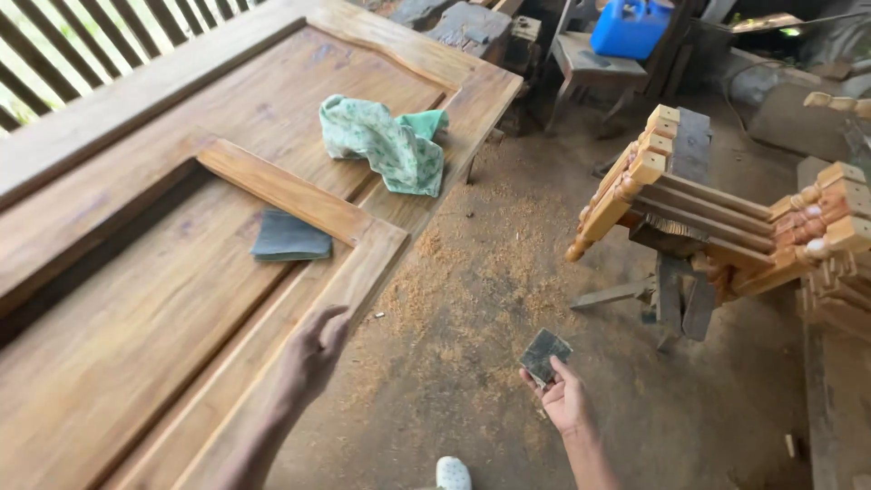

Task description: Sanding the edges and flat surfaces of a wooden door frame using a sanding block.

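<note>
A large brown wooden door panel (181,136) lies flat at the left. My left hand (313,354) rests on its near edge rail, fingers curled loosely, holding nothing. My right hand (562,399) hangs over the dirt floor to the right of the panel, pinching a small dark square of sandpaper (544,354) between thumb and fingers. A second dark folded sheet of sandpaper (290,238) lies in the recessed part of the panel, beyond my left hand. Farther back on the panel sits a crumpled green patterned cloth (386,145).
Sawdust (472,272) covers the dirt floor beside the panel. A stack of turned wooden furniture parts (726,222) rests on a stand at the right. A blue plastic jug (628,27) sits on a stool at the back. A white shoe (452,474) shows at the bottom.
</note>
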